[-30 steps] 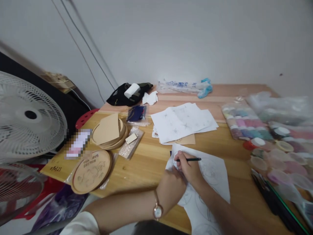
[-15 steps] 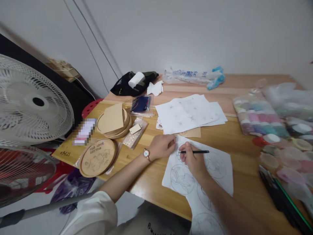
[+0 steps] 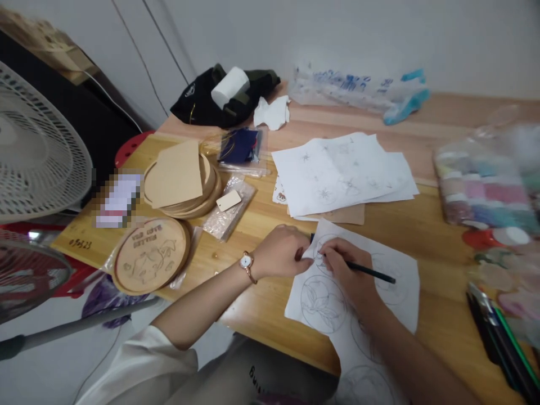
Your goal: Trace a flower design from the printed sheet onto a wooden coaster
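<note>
Standing far left: white fan. Next, on the table: drawn-on round board, stack of round boards just behind it. My left hand is at the left edge of the sketch paper, fingers curled; can't tell if it's pinching. Sketch paper lies on the table, partly under my right hand, which grips the pencil, blunt end pointing right. Far right: pens.

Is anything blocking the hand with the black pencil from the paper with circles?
Nothing visible is in the way: the right hand, holding the black pencil, is over the paper. The left hand is at the paper's left edge, not between.
</note>
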Motion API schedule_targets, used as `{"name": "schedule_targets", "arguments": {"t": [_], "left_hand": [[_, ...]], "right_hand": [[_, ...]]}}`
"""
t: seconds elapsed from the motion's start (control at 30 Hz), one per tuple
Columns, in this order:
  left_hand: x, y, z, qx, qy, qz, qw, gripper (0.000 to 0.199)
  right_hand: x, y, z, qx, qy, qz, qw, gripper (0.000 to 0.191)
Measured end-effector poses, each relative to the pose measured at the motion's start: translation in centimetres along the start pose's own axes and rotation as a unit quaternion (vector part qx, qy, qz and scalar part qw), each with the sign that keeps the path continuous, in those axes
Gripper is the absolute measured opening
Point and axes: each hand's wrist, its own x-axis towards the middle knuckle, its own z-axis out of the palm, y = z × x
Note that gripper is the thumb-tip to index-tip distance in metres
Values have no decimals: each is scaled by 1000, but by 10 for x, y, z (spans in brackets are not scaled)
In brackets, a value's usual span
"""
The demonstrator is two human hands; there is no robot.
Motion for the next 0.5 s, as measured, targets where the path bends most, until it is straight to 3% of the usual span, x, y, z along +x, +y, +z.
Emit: {"name": "schedule_targets", "arguments": {"t": [0.1,0.33,0.5], "left_hand": [[-1,5,3,6,5,-20,1000,25],[-8,27,12,65,46,-137,987,30],[-11,30,14,73,34,-145,986,29]], "right_hand": [[-1,-1,1,18,23,13,999,25],[-1,-1,1,-50,53,-9,997,16],[-5,-7,2,-84,77,-43,993,19]]}}
